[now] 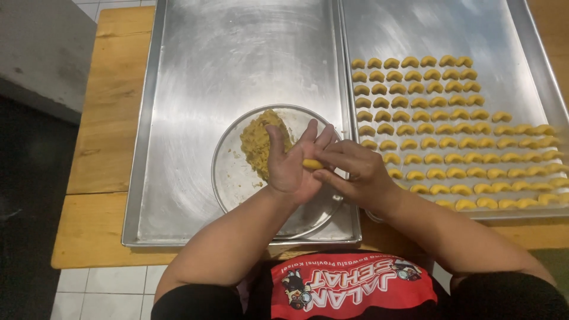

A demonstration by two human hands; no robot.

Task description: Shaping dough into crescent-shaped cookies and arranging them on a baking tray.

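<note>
My left hand (290,163) is raised palm-up with fingers spread over a round metal plate (234,175). A small yellow piece of dough (312,164) lies on its palm edge. My right hand (355,169) presses its fingertips on that piece from the right. On the plate behind my left hand sits a lump of crumbly yellow dough (256,142).
The plate rests on a large bare metal tray (195,89). To the right a second metal tray (415,29) carries several rows of small crescent-shaped dough pieces (438,127). Both trays lie on a wooden table (109,118); tiled floor shows at the lower left.
</note>
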